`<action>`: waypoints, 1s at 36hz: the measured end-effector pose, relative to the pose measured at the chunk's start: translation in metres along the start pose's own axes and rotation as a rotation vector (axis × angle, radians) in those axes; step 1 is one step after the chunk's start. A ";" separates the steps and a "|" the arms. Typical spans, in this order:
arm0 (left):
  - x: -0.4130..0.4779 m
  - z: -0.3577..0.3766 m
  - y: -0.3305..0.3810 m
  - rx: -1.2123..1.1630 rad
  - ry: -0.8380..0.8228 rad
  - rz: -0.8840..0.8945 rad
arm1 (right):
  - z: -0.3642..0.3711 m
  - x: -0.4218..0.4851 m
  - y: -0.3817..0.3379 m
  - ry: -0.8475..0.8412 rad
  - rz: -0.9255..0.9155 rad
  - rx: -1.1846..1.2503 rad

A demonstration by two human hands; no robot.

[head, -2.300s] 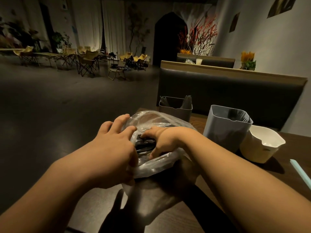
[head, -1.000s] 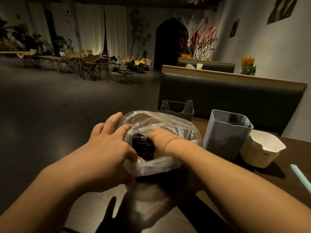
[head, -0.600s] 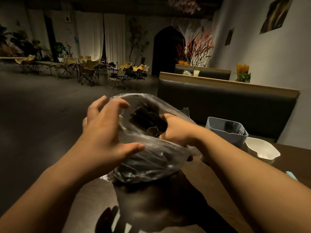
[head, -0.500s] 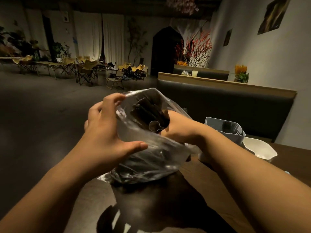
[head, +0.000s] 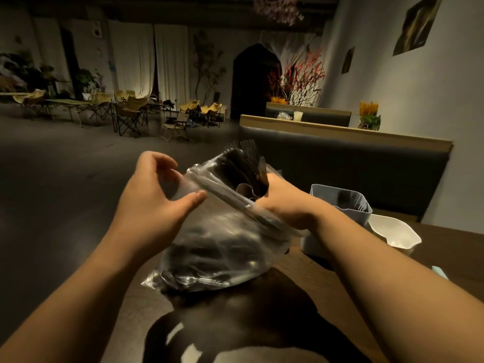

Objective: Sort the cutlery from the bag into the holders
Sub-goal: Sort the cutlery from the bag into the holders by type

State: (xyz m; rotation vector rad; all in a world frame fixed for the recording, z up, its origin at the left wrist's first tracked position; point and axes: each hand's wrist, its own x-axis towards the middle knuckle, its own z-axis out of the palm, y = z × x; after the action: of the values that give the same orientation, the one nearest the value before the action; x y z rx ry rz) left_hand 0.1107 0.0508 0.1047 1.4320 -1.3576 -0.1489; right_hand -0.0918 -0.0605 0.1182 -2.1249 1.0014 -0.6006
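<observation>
Two hands work a clear plastic bag (head: 217,247) whose base rests on the dark wooden table (head: 309,268). The right hand (head: 285,200) is closed around a bunch of dark cutlery (head: 246,166) and has it partly out of the bag's mouth; fork tines and a spoon bowl show above the film, though motion blur hides the exact mix. The left hand (head: 154,195) is half open, thumb and curled fingers against the bag's left side, seemingly steadying it rather than gripping firmly. More dark pieces lie in the bottom of the bag. This looks like the extraction step, with sorting not yet begun. A grey holder (head: 340,205) already containing some cutlery stands just right of the bag, a white holder (head: 395,231) beside it. Next, the bunch must clear the film without snagging, then be separated by type over the holders
</observation>
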 end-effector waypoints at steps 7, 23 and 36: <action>0.009 0.007 -0.015 -0.075 -0.043 0.099 | 0.000 -0.003 0.022 0.021 0.061 0.194; 0.019 0.030 -0.045 0.531 -0.262 0.165 | 0.003 0.009 0.025 0.147 0.156 0.837; -0.068 0.087 0.058 -0.368 -0.447 0.444 | -0.074 -0.051 0.020 0.460 0.055 0.973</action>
State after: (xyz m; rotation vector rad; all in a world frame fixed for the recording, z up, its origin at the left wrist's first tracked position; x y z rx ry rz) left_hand -0.0098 0.0663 0.0763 0.7902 -1.8673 -0.4210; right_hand -0.1801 -0.0579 0.1456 -1.1140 0.7480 -1.2706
